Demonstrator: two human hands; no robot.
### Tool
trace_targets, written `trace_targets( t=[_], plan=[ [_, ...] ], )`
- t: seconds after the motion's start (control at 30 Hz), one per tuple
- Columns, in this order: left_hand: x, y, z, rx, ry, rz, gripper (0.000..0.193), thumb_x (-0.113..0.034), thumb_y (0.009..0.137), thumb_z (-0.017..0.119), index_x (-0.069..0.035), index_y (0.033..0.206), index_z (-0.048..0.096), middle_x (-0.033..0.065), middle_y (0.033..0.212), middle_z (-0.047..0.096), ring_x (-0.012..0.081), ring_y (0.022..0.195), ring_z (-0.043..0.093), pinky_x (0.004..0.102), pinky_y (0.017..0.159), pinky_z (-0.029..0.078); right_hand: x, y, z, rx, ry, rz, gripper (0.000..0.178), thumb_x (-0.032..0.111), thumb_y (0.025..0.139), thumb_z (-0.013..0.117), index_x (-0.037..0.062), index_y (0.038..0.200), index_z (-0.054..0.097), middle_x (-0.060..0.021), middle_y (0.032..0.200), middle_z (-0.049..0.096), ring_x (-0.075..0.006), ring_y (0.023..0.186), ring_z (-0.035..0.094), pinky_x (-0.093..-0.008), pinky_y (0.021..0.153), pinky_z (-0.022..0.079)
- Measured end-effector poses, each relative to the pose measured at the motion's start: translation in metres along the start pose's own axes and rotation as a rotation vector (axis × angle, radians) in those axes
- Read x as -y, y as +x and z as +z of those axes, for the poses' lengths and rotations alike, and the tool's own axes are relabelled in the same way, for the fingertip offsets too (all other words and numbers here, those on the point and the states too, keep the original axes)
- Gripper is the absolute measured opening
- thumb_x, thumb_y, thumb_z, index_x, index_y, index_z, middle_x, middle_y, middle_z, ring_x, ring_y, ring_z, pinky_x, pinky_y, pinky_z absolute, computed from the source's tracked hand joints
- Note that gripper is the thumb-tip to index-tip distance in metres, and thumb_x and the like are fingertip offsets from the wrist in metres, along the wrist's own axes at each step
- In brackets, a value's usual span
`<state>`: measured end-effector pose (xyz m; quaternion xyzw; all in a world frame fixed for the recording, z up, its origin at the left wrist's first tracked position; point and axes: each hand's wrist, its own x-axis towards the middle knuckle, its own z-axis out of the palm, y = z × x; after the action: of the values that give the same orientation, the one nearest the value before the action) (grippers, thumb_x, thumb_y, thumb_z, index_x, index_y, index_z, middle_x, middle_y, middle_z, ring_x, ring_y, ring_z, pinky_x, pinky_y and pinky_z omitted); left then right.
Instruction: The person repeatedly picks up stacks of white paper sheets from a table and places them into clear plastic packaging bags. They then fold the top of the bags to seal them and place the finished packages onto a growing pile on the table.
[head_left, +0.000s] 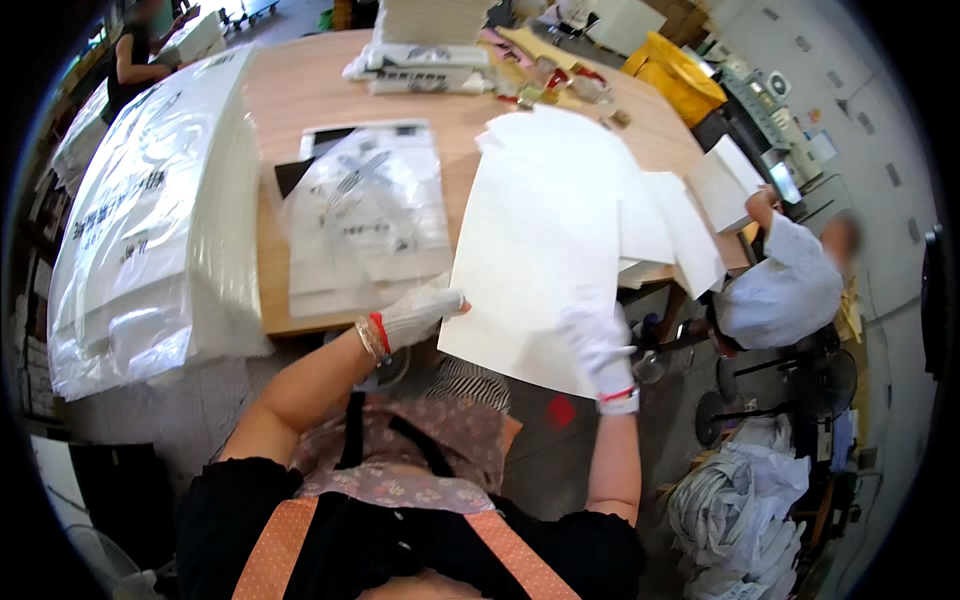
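A large white sheet [535, 240] of paper or card lies in front of me, its near edge reaching past the table's edge. My left hand [425, 312], in a white glove with a red band at the wrist, pinches the sheet's left edge near the bottom corner. My right hand [598, 345], gloved too, is over the sheet's lower right part; motion smears its fingers. More white sheets [685, 225] spread out on the right. Left of the sheet, clear printed plastic bags [370, 235] lie in a flat pile.
A tall plastic-wrapped white stack [150, 230] fills the table's left side. Wrapped packs [425, 70] and small scraps [560, 80] sit at the back of the wooden table [285, 85]. A yellow bag [675, 80] stands behind. A co-worker [785, 290] handles white sheets at right.
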<state>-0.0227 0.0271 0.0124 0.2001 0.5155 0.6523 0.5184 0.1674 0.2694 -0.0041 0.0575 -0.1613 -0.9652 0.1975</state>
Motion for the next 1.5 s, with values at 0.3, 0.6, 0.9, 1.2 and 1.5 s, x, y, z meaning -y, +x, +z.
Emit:
trace_targets(
  t=[0.3,0.6,0.9,1.2,1.5],
  plan=[
    [0.082,-0.024,0.037,-0.372,1.565,0.674,0.064,-0.026,0.069,0.061,0.005,0.122,0.043,0.0274,0.119,0.045,0.0431,0.111,0.046,0.0505,0.095,0.038,-0.066,0.094,-0.094,-0.712,-1.493,-1.072,0.043,0.031,0.094,0.046,-0.0003,0.124,0.045,-0.0105,0.116,0.056,-0.0198,0.101,0.055,-0.0324,0.085,0.047],
    [-0.054,-0.032,-0.117,-0.932,1.275,0.625,0.059,-0.028,0.075,0.061,-0.006,0.128,0.048,0.0233,0.130,0.042,0.0392,0.119,0.041,0.0469,0.099,0.033,-0.087,0.053,-0.074,-0.724,-2.382,-0.996,0.028,0.010,0.081,0.062,0.0042,0.108,0.059,-0.0138,0.099,0.064,-0.0248,0.081,0.063,-0.0332,0.071,0.050],
    [-0.032,-0.001,-0.056,-0.590,0.917,0.626,0.053,-0.017,0.074,0.064,-0.004,0.123,0.050,0.0159,0.106,0.054,0.0324,0.099,0.051,0.0366,0.086,0.045,-0.081,0.104,-0.037,-1.034,-2.853,-0.144,0.030,0.023,0.081,0.057,0.0108,0.108,0.061,-0.0164,0.096,0.063,-0.0358,0.087,0.061,-0.0426,0.073,0.049],
    [-0.045,0.002,-0.152,-0.829,1.127,0.333,0.054,-0.023,0.074,0.068,-0.005,0.122,0.052,0.0147,0.138,0.037,0.0296,0.124,0.038,0.0368,0.103,0.034,-0.096,0.042,-0.040,-1.165,-2.570,-0.103,0.028,0.024,0.080,0.059,0.0054,0.101,0.062,-0.0185,0.092,0.063,-0.0355,0.086,0.061,-0.0404,0.074,0.048],
    [-0.079,0.056,-0.146,-0.617,1.319,0.007,0.029,-0.029,0.080,0.056,-0.011,0.103,0.062,0.0143,0.119,0.057,0.0310,0.113,0.052,0.0441,0.102,0.032,-0.094,0.054,-0.037,-1.093,-2.724,-0.369,0.025,0.021,0.080,0.057,0.0064,0.100,0.059,-0.0173,0.091,0.062,-0.0362,0.082,0.061,-0.0425,0.071,0.049]
  ],
)
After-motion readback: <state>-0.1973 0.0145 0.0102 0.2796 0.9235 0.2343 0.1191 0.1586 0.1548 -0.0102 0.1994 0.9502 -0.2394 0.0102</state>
